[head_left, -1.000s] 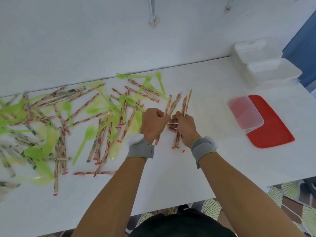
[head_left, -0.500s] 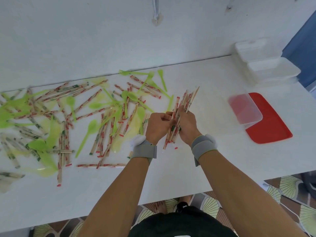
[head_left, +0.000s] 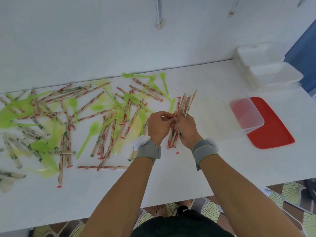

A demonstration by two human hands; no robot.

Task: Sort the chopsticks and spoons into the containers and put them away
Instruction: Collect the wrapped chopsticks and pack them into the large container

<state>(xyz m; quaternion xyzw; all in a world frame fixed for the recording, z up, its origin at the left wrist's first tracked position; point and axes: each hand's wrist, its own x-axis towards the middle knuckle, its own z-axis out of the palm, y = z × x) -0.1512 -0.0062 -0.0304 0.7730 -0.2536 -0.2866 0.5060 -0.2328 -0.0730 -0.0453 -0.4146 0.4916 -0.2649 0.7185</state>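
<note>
Chopstick bundle raised; clear container unmoved

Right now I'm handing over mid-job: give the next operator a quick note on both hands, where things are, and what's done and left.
Right hand grips a bundle of chopsticks upright over the table. Left hand pinches the same bundle.
Clear tub sits open on the red tray, nothing in it. White boxes are stacked behind.
Done: one bundle gathered.
Left: drop it in the tub, then sort the loose chopsticks and green spoons on the left.
</note>
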